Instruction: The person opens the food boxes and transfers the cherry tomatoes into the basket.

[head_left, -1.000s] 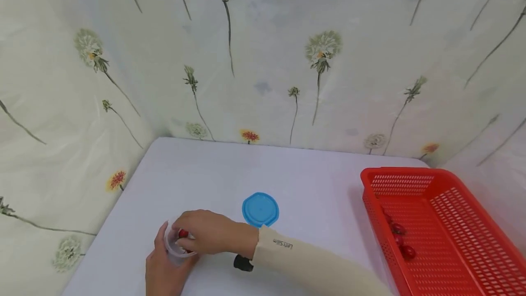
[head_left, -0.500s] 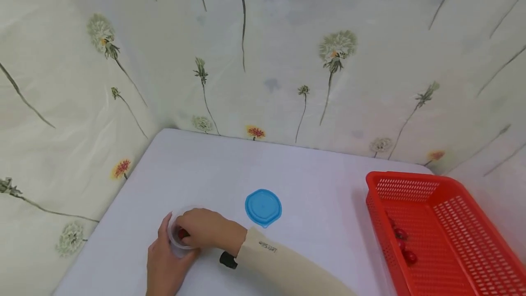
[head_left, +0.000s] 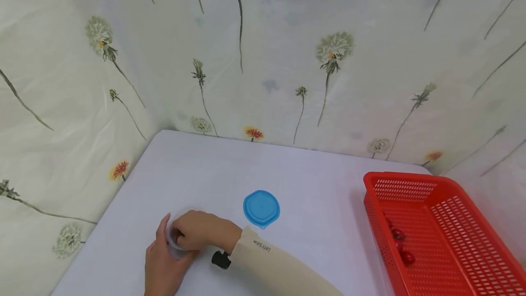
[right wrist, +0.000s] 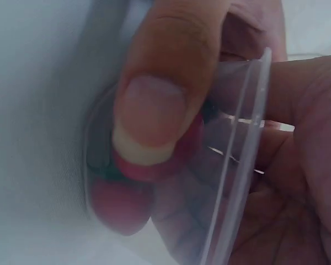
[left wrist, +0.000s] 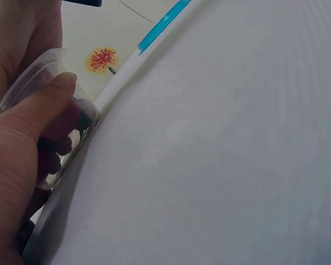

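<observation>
A small clear plastic cup (head_left: 177, 253) stands at the table's front left. My left hand (head_left: 163, 264) grips it around the outside, and in the left wrist view the left thumb (left wrist: 47, 105) lies along its wall. My right hand (head_left: 199, 229) reaches in over the rim with bent fingers. The fingertips are hidden, so what they hold cannot be made out. Through the clear wall, the right wrist view shows a red cherry tomato (right wrist: 124, 204) at the bottom and another tomato (right wrist: 190, 141), partly behind a thumb.
A blue lid (head_left: 261, 208) lies flat to the right of the cup. At the right edge stands a red slotted basket (head_left: 444, 223) with several cherry tomatoes (head_left: 407, 257) along its left side. A flowered sheet (head_left: 263, 58) hangs behind the white table.
My right hand has sunk deeper into the cup. A tomato seen at its fingers earlier is now out of sight in the head view. The left hand keeps its grip.
</observation>
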Demonstrator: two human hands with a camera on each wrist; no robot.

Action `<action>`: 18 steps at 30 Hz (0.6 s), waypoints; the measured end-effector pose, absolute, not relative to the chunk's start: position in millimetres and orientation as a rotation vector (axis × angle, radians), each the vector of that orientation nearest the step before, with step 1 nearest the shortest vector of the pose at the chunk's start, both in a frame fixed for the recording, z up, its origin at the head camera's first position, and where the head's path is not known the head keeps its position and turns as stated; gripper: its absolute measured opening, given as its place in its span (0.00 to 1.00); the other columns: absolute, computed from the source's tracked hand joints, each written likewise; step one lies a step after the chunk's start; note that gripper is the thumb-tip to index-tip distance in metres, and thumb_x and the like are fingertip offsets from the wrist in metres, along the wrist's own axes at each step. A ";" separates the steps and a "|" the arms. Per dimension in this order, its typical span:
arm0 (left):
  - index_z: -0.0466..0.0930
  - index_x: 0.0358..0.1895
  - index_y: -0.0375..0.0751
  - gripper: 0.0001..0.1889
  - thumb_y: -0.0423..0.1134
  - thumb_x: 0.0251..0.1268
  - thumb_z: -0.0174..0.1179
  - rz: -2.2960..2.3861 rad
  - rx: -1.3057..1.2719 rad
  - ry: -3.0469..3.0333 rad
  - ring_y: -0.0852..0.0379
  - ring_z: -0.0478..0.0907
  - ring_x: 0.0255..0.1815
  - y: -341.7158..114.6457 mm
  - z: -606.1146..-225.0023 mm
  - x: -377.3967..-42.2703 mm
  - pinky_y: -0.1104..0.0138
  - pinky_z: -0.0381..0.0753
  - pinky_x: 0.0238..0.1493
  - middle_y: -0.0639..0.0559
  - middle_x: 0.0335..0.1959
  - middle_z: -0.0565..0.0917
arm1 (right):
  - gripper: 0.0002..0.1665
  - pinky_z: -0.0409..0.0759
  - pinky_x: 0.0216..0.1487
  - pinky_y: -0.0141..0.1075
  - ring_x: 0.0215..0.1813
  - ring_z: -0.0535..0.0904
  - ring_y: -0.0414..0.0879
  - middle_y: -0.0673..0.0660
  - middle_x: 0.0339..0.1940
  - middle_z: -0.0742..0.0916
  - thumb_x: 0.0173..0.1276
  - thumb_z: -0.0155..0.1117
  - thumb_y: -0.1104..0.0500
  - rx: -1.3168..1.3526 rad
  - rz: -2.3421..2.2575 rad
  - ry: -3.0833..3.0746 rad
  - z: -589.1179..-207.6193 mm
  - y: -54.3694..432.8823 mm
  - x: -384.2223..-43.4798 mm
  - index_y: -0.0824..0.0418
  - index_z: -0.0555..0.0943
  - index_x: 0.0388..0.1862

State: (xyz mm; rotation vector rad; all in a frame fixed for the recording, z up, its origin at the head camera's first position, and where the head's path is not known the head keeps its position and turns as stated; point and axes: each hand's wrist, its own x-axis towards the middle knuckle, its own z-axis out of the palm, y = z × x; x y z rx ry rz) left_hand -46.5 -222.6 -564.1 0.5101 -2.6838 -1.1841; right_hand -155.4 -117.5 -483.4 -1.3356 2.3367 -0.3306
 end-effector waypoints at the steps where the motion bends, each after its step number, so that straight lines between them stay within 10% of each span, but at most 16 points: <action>1: 0.42 0.86 0.51 0.61 0.54 0.57 0.79 -1.183 0.502 -2.678 0.27 0.70 0.69 -222.6 -564.7 -46.1 0.34 0.62 0.69 0.30 0.71 0.74 | 0.07 0.72 0.34 0.23 0.31 0.74 0.35 0.41 0.29 0.81 0.76 0.62 0.61 -1.332 -0.357 2.322 -484.0 -117.1 -155.5 0.53 0.87 0.44; 18: 0.45 0.85 0.51 0.61 0.57 0.56 0.79 -1.227 0.467 -2.625 0.29 0.68 0.70 -222.4 -567.0 -45.6 0.33 0.57 0.70 0.33 0.73 0.73 | 0.13 0.75 0.44 0.17 0.43 0.75 0.30 0.41 0.43 0.84 0.75 0.69 0.58 -1.390 -0.714 2.295 -494.4 -105.2 -165.4 0.55 0.82 0.56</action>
